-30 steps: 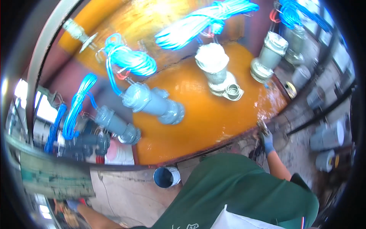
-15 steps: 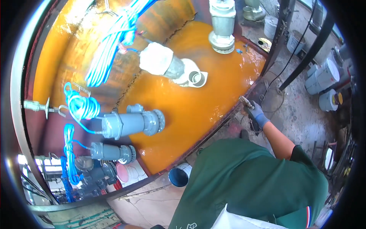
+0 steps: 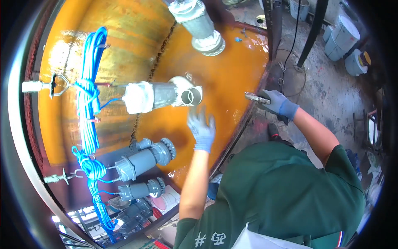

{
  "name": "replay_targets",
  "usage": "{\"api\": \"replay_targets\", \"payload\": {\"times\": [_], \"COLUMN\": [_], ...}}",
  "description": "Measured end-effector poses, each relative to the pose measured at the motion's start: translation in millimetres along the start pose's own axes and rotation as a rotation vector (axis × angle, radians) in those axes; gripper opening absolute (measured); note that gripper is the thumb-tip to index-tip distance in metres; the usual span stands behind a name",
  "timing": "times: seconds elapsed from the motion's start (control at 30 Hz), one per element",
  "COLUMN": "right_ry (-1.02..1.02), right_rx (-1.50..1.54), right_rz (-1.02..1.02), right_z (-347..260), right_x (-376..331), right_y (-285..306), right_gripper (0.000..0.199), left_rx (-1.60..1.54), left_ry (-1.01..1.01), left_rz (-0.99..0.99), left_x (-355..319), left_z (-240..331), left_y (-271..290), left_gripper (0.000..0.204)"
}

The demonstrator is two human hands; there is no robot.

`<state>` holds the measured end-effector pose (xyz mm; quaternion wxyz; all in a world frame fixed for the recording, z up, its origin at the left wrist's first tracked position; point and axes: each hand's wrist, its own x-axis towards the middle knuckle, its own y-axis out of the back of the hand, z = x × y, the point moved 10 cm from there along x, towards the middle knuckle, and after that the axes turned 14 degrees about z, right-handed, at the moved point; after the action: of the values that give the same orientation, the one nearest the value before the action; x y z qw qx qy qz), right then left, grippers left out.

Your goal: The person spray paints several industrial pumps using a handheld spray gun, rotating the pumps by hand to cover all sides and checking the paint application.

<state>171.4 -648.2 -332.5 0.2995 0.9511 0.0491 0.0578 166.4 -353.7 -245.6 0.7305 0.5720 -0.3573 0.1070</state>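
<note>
Left hand [image 3: 201, 129], blue glove, fingers spread wide, palm toward the orange tank wall [image 3: 224, 83]; contact with the wall cannot be told. Grey pipe outlet [image 3: 191, 95] just above its fingertips. Right hand [image 3: 278, 103], gloved, closed around a metal tool [image 3: 257, 98] whose tip reaches the tank rim, well right of the left hand.

Surface: you face a large orange tank wall [image 3: 232, 83], wet and glossy.
Fittings on it: grey pipe stubs [image 3: 143, 159], white-wrapped pipe [image 3: 161, 94], blue cable bundles [image 3: 89, 103].
</note>
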Motion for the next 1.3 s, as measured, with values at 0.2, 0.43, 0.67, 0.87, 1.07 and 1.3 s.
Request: {"api": "replay_targets", "payload": {"times": [0.2,0.43,0.67,0.87,1.07,1.3], "right_ry": [0.084,0.150,0.027,0.046,0.061,-0.001], "right_rx": [0.118,0.256,0.122,0.228,0.234,0.201], "right_rz": [0.017,0.207,-0.237,0.041,0.193,0.011], "right_z": [-31,-50,-40,-60,-72,-70], "right_x": [17,27,19,21,19,15], "right_y": [30,43,-6,44,58,30], "right_gripper": [0.036,0.033,0.034,0.032,0.032,0.032], "left_rx": [0.064,0.086,0.233,-0.261,-0.419,-0.273], "left_ry": [0.184,0.220,0.414,0.664,0.696,0.853], "left_rz": [-0.081,-0.100,0.332,0.308,0.151,0.060], "left_x": [35,-7,80,132,142,153], "left_z": [-44,-71,-113,-168,-203,-248], "left_y": [-44,1,140,141,104,89], "left_gripper": [0.072,0.070,0.067,0.068,0.056,0.086]}}
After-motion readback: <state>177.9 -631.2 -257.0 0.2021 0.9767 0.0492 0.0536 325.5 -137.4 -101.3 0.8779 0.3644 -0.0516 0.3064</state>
